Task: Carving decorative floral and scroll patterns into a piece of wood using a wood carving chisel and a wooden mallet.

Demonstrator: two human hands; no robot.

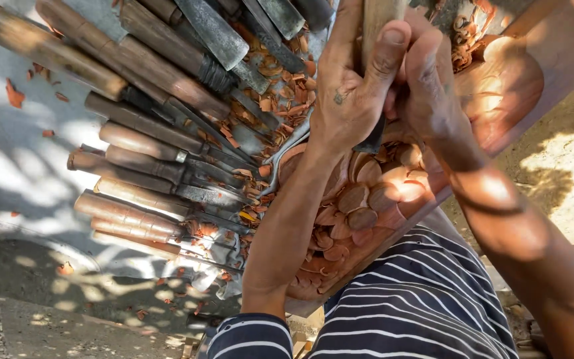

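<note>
We see both hands, left hand [350, 93] and right hand [426, 80], with fingers clamped on one chisel [375, 20]. Its long axis runs steeply down to the carved panel [367, 199] directly beneath.

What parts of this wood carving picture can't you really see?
All in the head view:
- The chisel: both hands, left hand and right hand, wrap its handle, and the top runs off the frame.
- Its cutting tip: hidden behind the left hand.
- The carved wooden panel: the forearms cover the middle, and the top edge cuts it off.
- The spare chisels: the upper ones are cut off by the top edge, and wood chips bury some blades.
</note>
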